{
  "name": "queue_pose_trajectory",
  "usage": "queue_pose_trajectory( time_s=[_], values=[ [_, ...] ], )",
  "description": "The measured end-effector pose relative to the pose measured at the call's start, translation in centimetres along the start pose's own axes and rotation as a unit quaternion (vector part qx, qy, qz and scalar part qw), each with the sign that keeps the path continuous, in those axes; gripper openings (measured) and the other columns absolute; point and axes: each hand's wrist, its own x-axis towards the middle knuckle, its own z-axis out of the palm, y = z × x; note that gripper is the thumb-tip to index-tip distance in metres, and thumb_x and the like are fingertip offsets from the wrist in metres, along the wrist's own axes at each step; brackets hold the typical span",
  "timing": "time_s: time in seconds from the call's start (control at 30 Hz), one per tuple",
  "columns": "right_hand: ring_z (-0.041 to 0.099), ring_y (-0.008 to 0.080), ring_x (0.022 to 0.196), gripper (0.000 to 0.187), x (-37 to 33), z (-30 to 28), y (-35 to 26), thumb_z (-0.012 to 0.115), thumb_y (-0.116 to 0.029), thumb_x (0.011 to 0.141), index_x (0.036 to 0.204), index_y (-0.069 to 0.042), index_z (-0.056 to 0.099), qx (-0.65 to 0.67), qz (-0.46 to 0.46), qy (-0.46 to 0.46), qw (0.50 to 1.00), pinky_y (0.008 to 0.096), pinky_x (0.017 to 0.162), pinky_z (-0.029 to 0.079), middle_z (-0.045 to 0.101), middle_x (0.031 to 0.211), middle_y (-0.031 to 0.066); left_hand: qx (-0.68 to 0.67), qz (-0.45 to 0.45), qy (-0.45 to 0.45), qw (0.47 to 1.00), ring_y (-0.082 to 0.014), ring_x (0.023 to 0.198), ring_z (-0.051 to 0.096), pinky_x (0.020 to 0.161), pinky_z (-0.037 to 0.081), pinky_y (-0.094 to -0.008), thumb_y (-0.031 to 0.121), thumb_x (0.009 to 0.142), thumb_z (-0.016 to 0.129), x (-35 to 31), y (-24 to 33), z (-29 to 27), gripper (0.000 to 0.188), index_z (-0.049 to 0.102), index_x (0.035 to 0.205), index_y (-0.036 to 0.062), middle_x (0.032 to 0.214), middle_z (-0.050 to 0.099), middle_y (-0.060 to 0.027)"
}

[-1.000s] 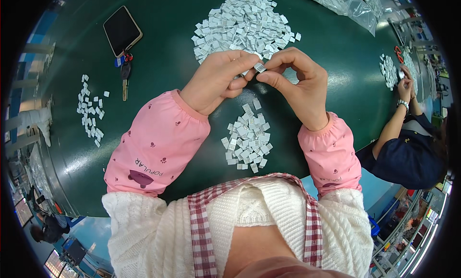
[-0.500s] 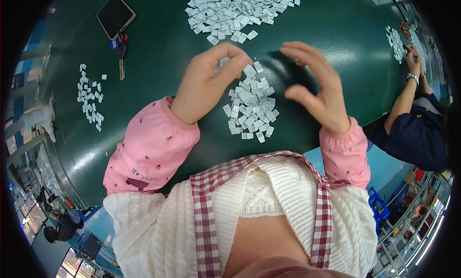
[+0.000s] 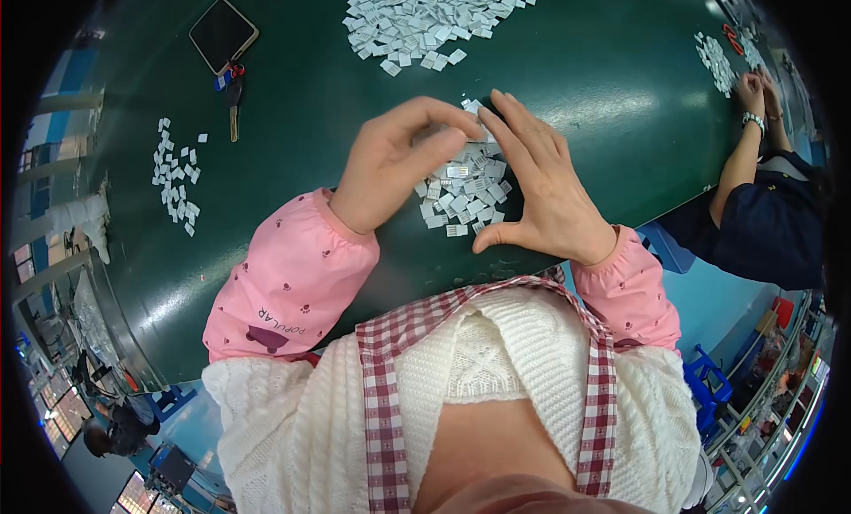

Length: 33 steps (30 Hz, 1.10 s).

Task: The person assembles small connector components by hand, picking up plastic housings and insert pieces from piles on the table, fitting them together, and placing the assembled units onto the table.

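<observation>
A small pile of flat white pieces with metal contact strips (image 3: 465,190), like bare USB plugs, lies on the green table in front of me. At its upper left edge is my left hand (image 3: 399,155), its fingers curled toward the thumb; anything between the tips is hidden. My right hand (image 3: 545,181) rests along the pile's right side, fingers stretched out and thumb apart, with nothing visible in it. Its fingertips come near the left hand's tips above the pile, and together the hands cover the pile's upper part.
A larger heap of the same pieces (image 3: 425,22) lies at the far side of the green table (image 3: 301,150). Scattered pieces (image 3: 175,172) lie on the left, below a phone (image 3: 223,37) and keys (image 3: 234,106). Another person's hands (image 3: 758,93) work beside a pile (image 3: 714,63) at right.
My right hand has moved left and down against the pile. My left hand has shifted slightly right, and the two hands are closer together. The pile looks more compact.
</observation>
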Motion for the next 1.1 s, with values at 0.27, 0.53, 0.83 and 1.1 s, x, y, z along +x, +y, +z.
queue_pose_trajectory(
  time_s=[0.27, 0.53, 0.83, 1.1],
  values=[
    [0.031, 0.0345, 0.145, 0.118, 1.7, 1.3, -0.1, 0.075, -0.071, 0.061, 0.151, -0.005, 0.035, -0.025, -0.018, 0.007, 1.0, 0.0475, 0.115, 0.026, 0.03, 0.157, 0.0179, -0.04, 0.011, 0.171, 0.984, -0.0166, 0.105, 0.061, 0.094, 0.045, -0.028, 0.008, 0.097, 0.053, -0.4, -0.4, -0.7, 0.021, 0.065, 0.112, -0.0002, 0.117, 0.067, -0.0098],
    [0.034, 0.034, 0.143, 0.106, 2.0, 1.5, -0.2, 0.072, -0.066, 0.069, 0.148, -0.004, 0.038, 0.004, -0.032, 0.006, 0.999, 0.047, 0.115, 0.027, 0.035, 0.155, 0.0175, 0.048, 0.004, 0.185, 0.982, -0.0196, 0.113, 0.059, 0.101, 0.044, -0.0337, 0.011, 0.098, 0.053, -1.0, -0.2, -1.8, 0.026, 0.063, 0.12, 0.0027, 0.124, 0.065, -0.01],
    [0.056, 0.0254, 0.118, 0.052, 4.1, -3.8, 1.5, 0.065, -0.031, 0.09, 0.133, -0.003, 0.057, 0.296, -0.007, 0.134, 0.946, 0.0379, 0.099, 0.044, 0.054, 0.138, 0.0159, 0.412, 0.093, 0.061, 0.904, -0.028, 0.127, 0.052, 0.113, 0.035, -0.0435, 0.021, 0.097, 0.057, -0.8, -1.1, 1.0, 0.036, 0.058, 0.131, 0.0057, 0.137, 0.056, -0.0116],
    [0.058, 0.023, 0.108, 0.046, 7.8, -10.2, -1.3, 0.065, -0.028, 0.09, 0.128, -0.003, 0.059, 0.512, -0.313, -0.122, 0.791, 0.035, 0.089, 0.045, 0.057, 0.127, 0.0162, 0.363, 0.123, 0.02, 0.923, -0.0305, 0.132, 0.047, 0.113, 0.035, -0.0434, 0.02, 0.093, 0.063, 0.3, -1.9, 3.1, 0.038, 0.059, 0.128, 0.0056, 0.139, 0.054, -0.0109]
  ],
)
